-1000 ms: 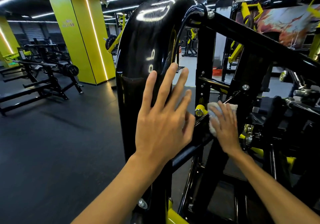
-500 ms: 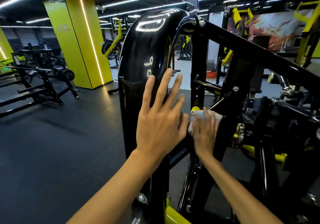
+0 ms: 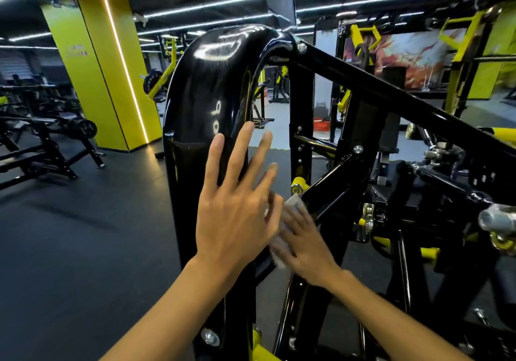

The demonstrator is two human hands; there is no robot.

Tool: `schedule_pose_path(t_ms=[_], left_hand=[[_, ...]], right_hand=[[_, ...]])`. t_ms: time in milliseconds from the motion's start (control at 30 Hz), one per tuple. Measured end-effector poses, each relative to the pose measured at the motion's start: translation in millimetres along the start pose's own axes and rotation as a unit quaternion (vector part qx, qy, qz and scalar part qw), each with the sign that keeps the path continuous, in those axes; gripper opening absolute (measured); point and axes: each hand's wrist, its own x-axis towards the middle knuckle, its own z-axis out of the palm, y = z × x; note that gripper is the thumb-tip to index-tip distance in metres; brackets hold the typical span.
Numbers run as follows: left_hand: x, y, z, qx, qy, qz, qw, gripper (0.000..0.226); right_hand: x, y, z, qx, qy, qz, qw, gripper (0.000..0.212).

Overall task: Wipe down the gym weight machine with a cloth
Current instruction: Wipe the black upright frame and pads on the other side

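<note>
My left hand (image 3: 237, 221) lies flat against the glossy black shroud (image 3: 201, 103) of the weight machine, fingers (image 3: 215, 156) straight and spread wide, holding nothing. My right hand (image 3: 303, 244) is just beside it, low and to the right, pressing the white cloth (image 3: 293, 202) onto the black diagonal bar (image 3: 329, 190) of the frame. The cloth sits between my palm and the bar, one corner poking out above my fingertips and another bit showing under the heel of the hand. That hand is blurred, so I think the fingers are laid fairly flat over the cloth, but I cannot tell for sure whether they curl round it. The two hands nearly touch at the edge of my left palm.

A yellow cap (image 3: 298, 186) sits on the frame just above the cloth. Behind the machine a black sloping beam (image 3: 391, 95) runs down to the right. To the left, across the dark floor (image 3: 83, 235), stands a yellow pillar (image 3: 106, 81) with a light strip, and black benches (image 3: 42, 142) beyond it.
</note>
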Motion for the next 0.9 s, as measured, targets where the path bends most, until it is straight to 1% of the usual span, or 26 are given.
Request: schedule_pose_path(t_ms=[67,133,267,367,433,567,600,633,733,800,833,900], left_hand=[[0,1,-1,-0.004,0.001,-0.001,1.0,0.053],[1,1,-1,0.001,-0.003,0.0,1.0,0.052],[0,1,-1,0.01,-0.004,-0.009,1.0,0.05],[0,2,-2,0.007,-0.007,-0.011,1.0,0.056],[0,2,-2,0.004,-0.012,-0.012,1.0,0.057],[-1,3,-3,0.007,-0.03,-0.018,0.999,0.059],[-1,3,-4,0.011,-0.034,-0.019,0.999,0.06],[-1,3,-4,0.013,-0.037,-0.02,0.999,0.059],[-2,4,-5,0.012,-0.041,-0.02,0.999,0.054],[-2,5,-7,0.013,-0.038,-0.019,0.999,0.052],[-2,4,-7,0.015,-0.037,-0.017,0.999,0.052],[-1,5,-8,0.017,-0.041,-0.016,0.999,0.052]], right_hand=[[8,24,-5,0.043,0.041,0.092,0.994,0.049],[13,51,-8,0.05,0.076,0.172,0.981,0.05],[24,99,-16,0.065,0.1,0.254,0.96,0.052],[36,125,-25,0.073,0.109,0.314,0.94,0.067],[44,131,-29,0.085,0.119,0.348,0.926,0.071],[56,102,-21,0.105,0.161,0.415,0.889,0.059],[57,89,-16,0.108,0.168,0.418,0.886,0.057],[55,75,-12,0.11,0.17,0.407,0.891,0.055],[42,26,-3,0.138,0.184,0.339,0.912,0.054],[31,-8,3,0.182,0.211,0.29,0.916,0.033],[27,-25,6,0.2,0.206,0.272,0.919,0.028],[17,-53,8,0.23,0.154,0.259,0.926,0.033]])
